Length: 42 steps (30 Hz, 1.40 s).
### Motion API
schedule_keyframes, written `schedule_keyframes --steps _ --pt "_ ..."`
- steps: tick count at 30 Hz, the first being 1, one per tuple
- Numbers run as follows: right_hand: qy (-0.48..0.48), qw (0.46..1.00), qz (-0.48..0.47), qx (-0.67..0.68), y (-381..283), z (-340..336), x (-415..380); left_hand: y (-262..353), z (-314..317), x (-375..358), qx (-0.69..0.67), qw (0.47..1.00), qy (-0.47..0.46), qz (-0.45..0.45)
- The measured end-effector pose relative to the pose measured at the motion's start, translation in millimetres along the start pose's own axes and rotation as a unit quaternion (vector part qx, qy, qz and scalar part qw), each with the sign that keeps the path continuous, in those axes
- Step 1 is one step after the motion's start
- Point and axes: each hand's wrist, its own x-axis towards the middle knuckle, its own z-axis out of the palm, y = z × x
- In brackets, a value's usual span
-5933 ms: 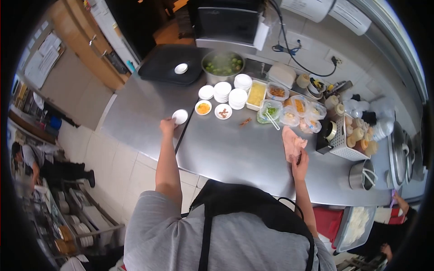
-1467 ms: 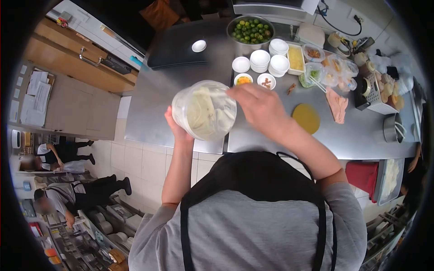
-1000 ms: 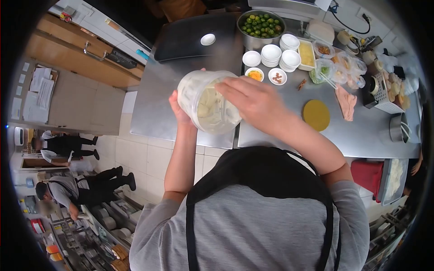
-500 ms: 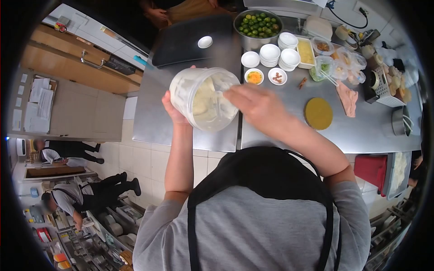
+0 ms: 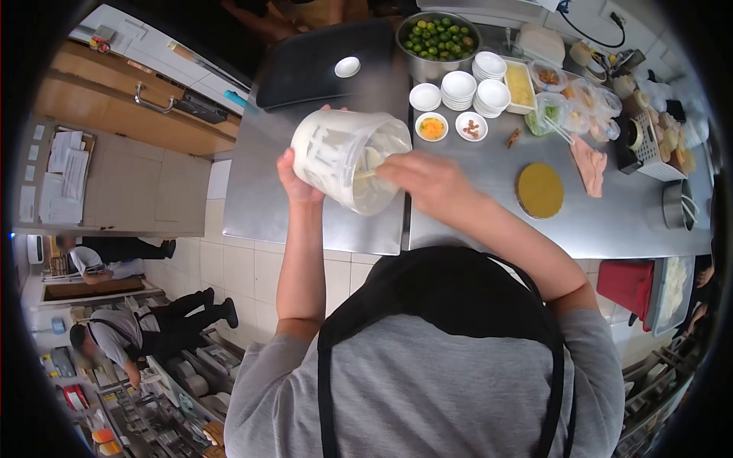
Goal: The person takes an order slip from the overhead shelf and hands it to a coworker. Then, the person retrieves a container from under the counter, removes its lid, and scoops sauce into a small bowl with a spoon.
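Observation:
My left hand (image 5: pixel 299 177) grips a translucent plastic tub (image 5: pixel 324 153) from its left side and holds it above the steel counter. The tub is tilted, its mouth turned right toward my right hand (image 5: pixel 427 179). Thick whitish stuff coats its inside. My right hand is closed at the mouth, around a thin pale-handled utensil (image 5: pixel 365 174); its far end is hidden in the tub. Just beyond stand small white dishes (image 5: pixel 458 88) in stacks, one dish with orange-yellow bits (image 5: pixel 431 127) and one with brown bits (image 5: pixel 471 127).
A pot of green citrus fruits (image 5: pixel 439 42) stands at the back. On the right are a round mustard-yellow lid (image 5: pixel 540 190), a pink cloth (image 5: pixel 589 166) and bagged foods (image 5: pixel 584 107). A black tray (image 5: pixel 324 65) bears white dishes. Other people (image 5: pixel 126 336) stand at left.
The tub has tipped further over to the right, and its mouth sits slightly higher. My right hand has shifted a little at the mouth, and the utensil's pale handle now shows.

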Motion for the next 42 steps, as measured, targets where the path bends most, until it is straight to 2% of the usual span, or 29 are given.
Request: schedule_keyframes --steps 2,3,5,9,11,12,14,15,17,18,20,23,33,36,38,39,41,42 --pt "0.134 0.989 0.062 -0.01 11.9 3.7 -8.7 2.6 -3.9 -1.7 0.009 1.0 0.003 0.005" --pt "0.134 0.989 0.062 -0.01 15.1 5.8 -12.3 2.8 -6.5 -2.0 0.004 1.0 0.003 0.007" --pt "0.088 0.978 0.186 0.026 19.9 12.2 -20.1 0.9 -9.0 -3.1 0.0 1.0 0.002 0.008" --pt "0.056 0.964 0.234 0.109 26.0 43.5 -33.4 -8.8 -14.3 -3.7 0.036 0.999 0.019 0.023" --pt "0.022 0.895 0.361 0.26 30.7 57.3 -39.2 -17.6 -22.2 -6.4 0.043 0.998 0.034 0.027" --pt "0.022 0.895 0.362 0.26 34.1 60.9 -40.8 -21.4 -27.8 -6.8 0.014 0.998 0.044 0.032" --pt "-0.02 0.818 0.424 0.388 38.3 63.0 -43.2 -28.4 -35.6 -7.9 -0.018 0.998 0.055 0.036" --pt "-0.021 0.818 0.426 0.386 39.0 62.8 -44.4 -32.1 -39.4 -8.0 -0.033 0.996 0.071 0.043" --pt "-0.018 0.754 0.458 0.471 36.1 60.3 -44.1 -39.8 -49.6 -10.4 -0.049 0.994 0.09 0.049" --pt "-0.02 0.753 0.459 0.471 35.0 60.1 -43.9 -43.6 -57.6 -12.1 -0.054 0.989 0.125 0.048" --pt "-0.013 0.693 0.497 0.522 35.6 58.5 -44.4 -51.4 -72.2 -13.8 -0.062 0.984 0.16 0.046" --pt "-0.008 0.675 0.516 0.527 37.0 55.3 -43.0 -57.7 -86.9 -14.6 -0.094 0.982 0.152 0.064" --pt "0.024 0.692 0.527 0.492 78.6 49.3 -51.6 -58.9 -118.6 -38.7 -0.118 0.96 0.247 0.061" --pt "0.037 0.724 0.533 0.436 97.4 42.1 -47.3 -55.2 -129.0 -49.9 -0.114 0.953 0.274 0.058" --pt "0.05 0.768 0.532 0.353 110.0 43.8 -45.3 -53.7 -135.2 -54.6 -0.111 0.953 0.277 0.059" --pt "0.048 0.768 0.532 0.353 113.7 48.2 -44.7 -53.5 -138.1 -56.7 -0.119 0.951 0.278 0.059" --pt "0.019 0.869 0.467 0.162 119.7 62.0 -47.0 -53.8 -140.3 -58.8 -0.127 0.949 0.281 0.061" --pt "0.017 0.87 0.466 0.162 121.8 70.7 -49.7 -53.8 -141.3 -59.1 -0.129 0.95 0.279 0.062"
